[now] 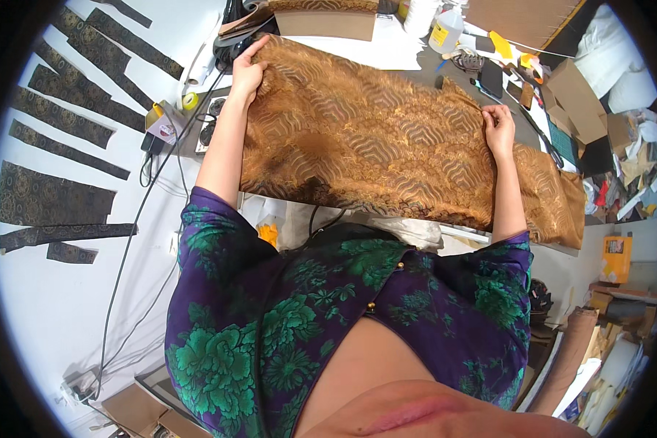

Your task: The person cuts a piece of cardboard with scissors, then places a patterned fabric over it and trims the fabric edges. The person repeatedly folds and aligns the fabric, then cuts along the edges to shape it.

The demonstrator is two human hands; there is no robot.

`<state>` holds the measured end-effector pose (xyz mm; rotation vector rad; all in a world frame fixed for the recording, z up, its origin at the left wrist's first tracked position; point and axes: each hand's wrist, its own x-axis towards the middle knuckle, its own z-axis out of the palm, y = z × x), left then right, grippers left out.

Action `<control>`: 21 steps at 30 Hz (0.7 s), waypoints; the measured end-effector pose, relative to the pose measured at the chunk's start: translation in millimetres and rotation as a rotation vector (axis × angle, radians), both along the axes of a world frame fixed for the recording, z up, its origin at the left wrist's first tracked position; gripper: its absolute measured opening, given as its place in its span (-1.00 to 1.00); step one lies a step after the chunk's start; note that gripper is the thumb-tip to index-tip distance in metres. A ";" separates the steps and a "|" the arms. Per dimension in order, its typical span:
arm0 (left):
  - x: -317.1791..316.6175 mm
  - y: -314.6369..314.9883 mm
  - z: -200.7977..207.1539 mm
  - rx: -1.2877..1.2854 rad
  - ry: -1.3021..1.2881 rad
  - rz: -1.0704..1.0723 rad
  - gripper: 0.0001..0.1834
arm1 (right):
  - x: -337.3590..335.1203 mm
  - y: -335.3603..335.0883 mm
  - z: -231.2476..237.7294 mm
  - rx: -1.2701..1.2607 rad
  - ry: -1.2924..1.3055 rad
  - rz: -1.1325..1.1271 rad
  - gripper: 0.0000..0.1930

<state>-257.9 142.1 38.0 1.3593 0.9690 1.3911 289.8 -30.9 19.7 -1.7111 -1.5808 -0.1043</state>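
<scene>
Both arms are stretched out straight over the desk (409,62), well apart. The left hand (248,69) sits at the far left corner of a golden-brown brocade cloth (372,146), fingers curled over the edge and pinching the fabric. The right hand (499,125) clamps the cloth's far edge toward the right, knuckles up, thumb tucked under the fabric. The cloth lies spread flat between the two hands, covering most of the desk's near side; its right end drapes past the right forearm toward the desk's right edge, and its near edge hangs over the front. Beyond it, at the far edge, stand a white plastic bottle (446,29) and a brown cardboard piece (325,24). Off to the left, dark patterned fabric strips (58,117) lie in rows on a white surface (66,306).
</scene>
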 end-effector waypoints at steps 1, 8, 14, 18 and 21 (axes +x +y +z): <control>0.0 1.4 -2.8 -0.045 0.060 -0.042 -0.36 | 2.0 1.3 -1.2 -0.088 -0.037 -0.018 -0.93; -20.0 11.7 -16.0 -0.351 0.407 -0.213 -0.29 | -64.3 42.6 58.7 -0.377 -0.460 -0.018 -0.73; -8.9 8.8 -22.0 -0.505 0.428 -0.101 -0.49 | -163.2 168.7 82.4 -0.230 -0.376 0.283 -0.49; -18.8 22.3 -47.0 -0.468 0.399 -0.066 -0.58 | -211.3 259.1 59.6 0.145 -0.566 0.188 -0.38; -26.8 14.5 -49.1 -0.487 0.412 -0.037 -0.58 | -257.2 263.9 74.9 0.032 -0.605 0.267 -0.22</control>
